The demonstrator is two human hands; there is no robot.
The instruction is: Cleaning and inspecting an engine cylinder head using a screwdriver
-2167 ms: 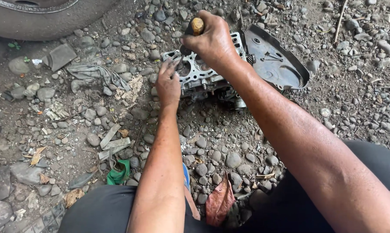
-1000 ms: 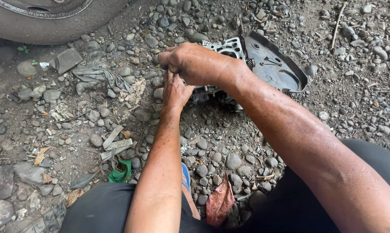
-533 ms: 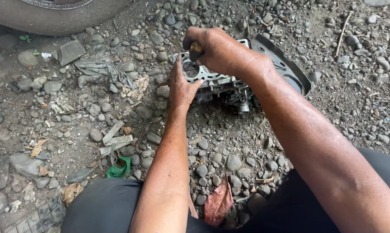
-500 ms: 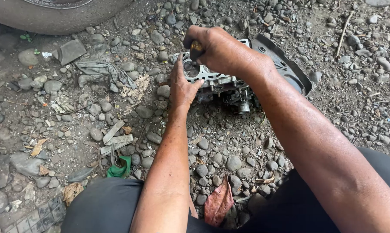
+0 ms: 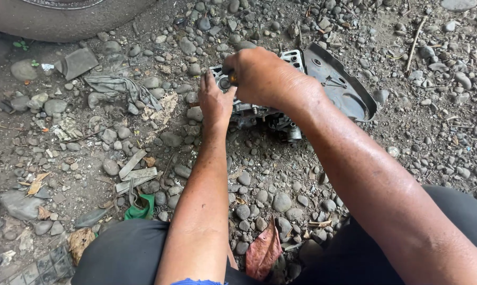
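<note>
Grey cast-metal engine part (image 5: 259, 108) with bolt holes, lying on gravelly ground (image 5: 302, 174) against a dark curved metal cover (image 5: 339, 87). Right hand (image 5: 262, 74) above it, grip closed round a small yellow-handled tool (image 5: 231, 78), only its tip showing. Left hand (image 5: 214, 100) just beside, fingers spread flat and pressed on the part's near edge. Crumpled grey rag (image 5: 117, 87) to the left. Dark tyre (image 5: 64, 18) at top left. Reddish dry leaf (image 5: 262, 250) between the knees.

Grey metal engine part (image 5: 259, 108), green scrap (image 5: 139, 211)
</note>
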